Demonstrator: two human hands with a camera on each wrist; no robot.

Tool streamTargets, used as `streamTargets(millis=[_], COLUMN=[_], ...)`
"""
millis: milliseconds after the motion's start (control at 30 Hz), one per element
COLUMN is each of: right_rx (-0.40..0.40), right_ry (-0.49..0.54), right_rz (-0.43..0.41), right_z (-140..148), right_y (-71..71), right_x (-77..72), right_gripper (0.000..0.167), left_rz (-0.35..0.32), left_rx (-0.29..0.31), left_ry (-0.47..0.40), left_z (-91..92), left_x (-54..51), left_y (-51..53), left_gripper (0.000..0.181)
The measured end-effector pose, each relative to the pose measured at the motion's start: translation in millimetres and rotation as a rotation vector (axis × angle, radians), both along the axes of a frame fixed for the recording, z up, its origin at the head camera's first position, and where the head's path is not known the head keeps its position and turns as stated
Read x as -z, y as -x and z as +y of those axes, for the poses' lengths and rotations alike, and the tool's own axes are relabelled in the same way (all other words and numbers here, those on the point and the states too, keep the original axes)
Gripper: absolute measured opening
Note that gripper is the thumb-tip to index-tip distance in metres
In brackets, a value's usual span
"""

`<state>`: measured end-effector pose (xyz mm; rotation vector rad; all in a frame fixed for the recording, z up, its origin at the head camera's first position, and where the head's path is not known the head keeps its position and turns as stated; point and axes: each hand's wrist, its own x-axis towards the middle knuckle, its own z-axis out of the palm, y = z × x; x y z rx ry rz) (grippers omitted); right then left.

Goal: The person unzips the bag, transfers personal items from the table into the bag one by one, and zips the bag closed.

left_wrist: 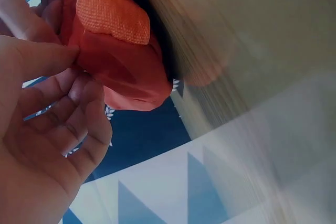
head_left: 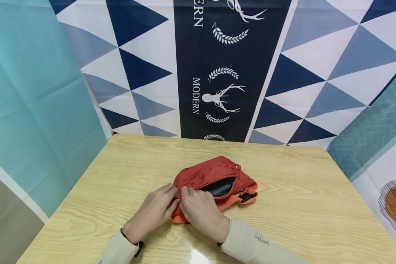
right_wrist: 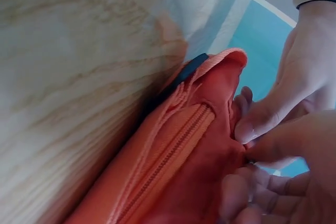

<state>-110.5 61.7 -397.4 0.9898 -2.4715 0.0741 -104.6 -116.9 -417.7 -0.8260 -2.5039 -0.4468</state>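
Observation:
A red waist bag (head_left: 208, 170) lies on the table with its main zipped opening partly unzipped. Something dark, a lining or an item, shows inside the opening (head_left: 220, 186). At the bag's left end my left hand (head_left: 151, 212) pinches the red fabric between thumb and forefinger, as the left wrist view shows. Right beside it my right hand (head_left: 202, 212) pinches the bag near the end of the opening; a small piece at its fingertips is mostly hidden. An orange zipper (right_wrist: 170, 158) runs along the bag's side in the right wrist view. An orange mesh patch (left_wrist: 113, 11) faces the left wrist camera.
The wooden table (head_left: 310, 205) extends around the bag on all sides. A black buckle (head_left: 247, 197) on an orange strap sits at the bag's right end. Behind the table hangs a patterned cloth (head_left: 151, 69), with a teal cloth (head_left: 43, 91) at left.

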Motion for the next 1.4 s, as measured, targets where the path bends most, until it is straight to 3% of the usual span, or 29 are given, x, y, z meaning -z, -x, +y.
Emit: streamTargets(millis=[167, 433, 633, 867, 1033, 1400], right_rx=[0.013, 0.012, 0.042, 0.006, 0.006, 0.006], right_ry=[-0.031, 0.004, 0.036, 0.028, 0.024, 0.046], right_rz=[-0.027, -0.087, -0.085, -0.116, -0.1, -0.152], right_z=[0, 5, 10, 14, 15, 21], right_y=[-2.6, -0.1, 3.9, 4.0, 3.9, 5.1], right_x=[-1.5, -5.0, -8.3, -11.4, -11.7, -12.8], right_gripper=[0.019, 0.018, 0.021, 0.02, 0.025, 0.026], left_rz=[0.004, 0.034, 0.013, -0.01, -0.015, -0.033], left_rx=[-0.009, -0.027, -0.044, -0.052, -0.051, -0.052], left_ry=[-0.005, 0.025, 0.026, 0.021, 0.024, 0.027], left_z=[-0.5, 1.1, 3.7, 2.3, 1.8, -0.7], left_x=[0.4, -0.9, -2.1, -1.9, -3.2, -3.4], left_y=[-0.9, -1.7, -1.1, -3.1, -3.2, -3.6], left_gripper=[0.011, 0.01, 0.007, 0.01, 0.01, 0.01])
